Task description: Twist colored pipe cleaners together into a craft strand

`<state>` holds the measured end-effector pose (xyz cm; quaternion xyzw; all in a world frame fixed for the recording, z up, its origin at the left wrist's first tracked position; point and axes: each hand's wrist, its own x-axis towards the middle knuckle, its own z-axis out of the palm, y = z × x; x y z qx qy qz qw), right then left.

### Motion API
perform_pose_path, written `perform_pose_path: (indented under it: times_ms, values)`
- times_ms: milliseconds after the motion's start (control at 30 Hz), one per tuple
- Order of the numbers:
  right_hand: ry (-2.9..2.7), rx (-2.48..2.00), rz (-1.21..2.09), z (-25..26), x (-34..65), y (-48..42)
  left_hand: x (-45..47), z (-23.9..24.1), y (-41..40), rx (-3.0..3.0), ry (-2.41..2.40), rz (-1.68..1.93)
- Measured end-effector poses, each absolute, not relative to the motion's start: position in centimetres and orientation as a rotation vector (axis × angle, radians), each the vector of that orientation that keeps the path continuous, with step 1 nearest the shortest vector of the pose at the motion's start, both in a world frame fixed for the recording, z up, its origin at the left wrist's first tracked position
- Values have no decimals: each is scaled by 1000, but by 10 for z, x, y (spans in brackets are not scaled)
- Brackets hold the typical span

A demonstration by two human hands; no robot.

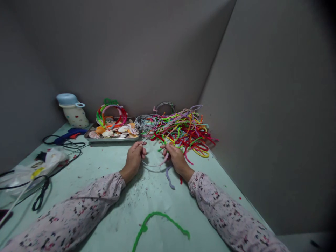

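Observation:
Between my hands a thin wire hoop [153, 165] is held up over the table, with pink fuzzy wrapping on its right side. My left hand [134, 155] pinches the hoop's left side, fingers closed. On the right side, my right hand [176, 156] is closed by the pink wrapped part; a green pipe cleaner [163, 139] shows at its fingertips. A lavender pipe cleaner [169, 178] lies below the right hand. Nearer to me rests a bent green pipe cleaner [162, 214] on the table.
At the back, a metal tray [112, 140] holds shells, with wrapped colourful hoops [123, 113] on top. Bare wire rings [147, 122] and a heap of pipe cleaners [183, 126] lie to its right. A bottle [75, 113], cables [78, 150] and a plastic bag [54, 157] occupy the left.

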<state>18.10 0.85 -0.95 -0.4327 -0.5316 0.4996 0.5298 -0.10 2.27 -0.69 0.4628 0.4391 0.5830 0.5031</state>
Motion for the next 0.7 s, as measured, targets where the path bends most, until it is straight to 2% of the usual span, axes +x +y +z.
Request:
perform_pose_path:
  times_ms: [333, 700]
  values:
    - [-1346, -1183, 1040, -10, 183, 13, 0, -8, 23, 1203, 1069, 1390]
    - [-1578, -1325, 890, -17, 194, 27, -6, -24, 32, 1470, 1356, 1376]
